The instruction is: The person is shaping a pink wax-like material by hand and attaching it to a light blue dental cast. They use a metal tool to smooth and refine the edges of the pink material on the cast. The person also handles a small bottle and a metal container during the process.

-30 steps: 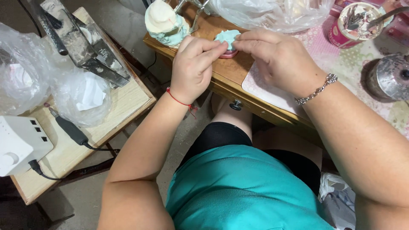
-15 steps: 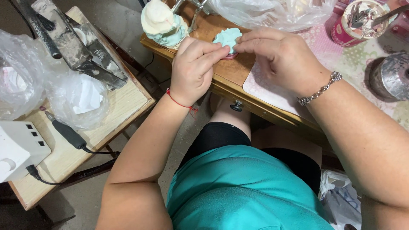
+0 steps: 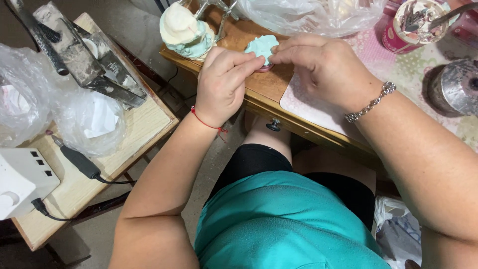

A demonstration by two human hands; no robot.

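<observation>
From where I watch, the small pale-green lobed piece of soft moulding material point(image 3: 262, 47) sits near the front edge of the brown wooden surface point(image 3: 259, 92), caught directly between my two hands. My left hand point(image 3: 224, 84) comes at it from the left and slightly below, its curled fingers pressed together with the tips touching the piece's left rim. My right hand point(image 3: 323, 67) comes from the right, thumb and forefinger closed on the right rim, so both are pinching the same piece from opposite sides. Neither hand is nearer; both are in contact. The piece looks roughly round and lies flat, so I can pick out no clear long axis. A cream and green plaster cast point(image 3: 185, 31) stands just beyond my left hand, apart from the piece.
</observation>
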